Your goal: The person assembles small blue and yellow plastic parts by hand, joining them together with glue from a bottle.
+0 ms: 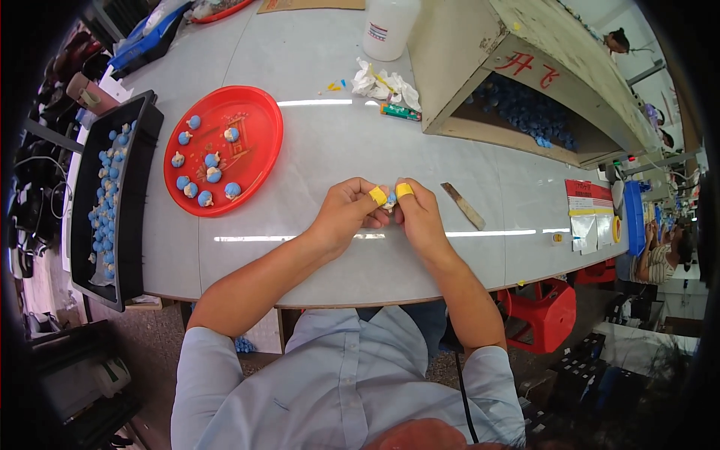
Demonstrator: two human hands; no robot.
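Small blue-and-white piece (pixel 390 199) pinched between both hands, left hand (pixel 346 214) and right hand (pixel 418 216) pressed together above grey tabletop (pixel 330 150); red tray (pixel 255 120) of similar pieces to left.

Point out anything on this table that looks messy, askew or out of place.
A crumpled white wad lies loose by the bottle, with small yellow and blue scraps scattered beside it. A flat strip lies askew right of the right hand. The blue pieces on the red tray look orderly enough.
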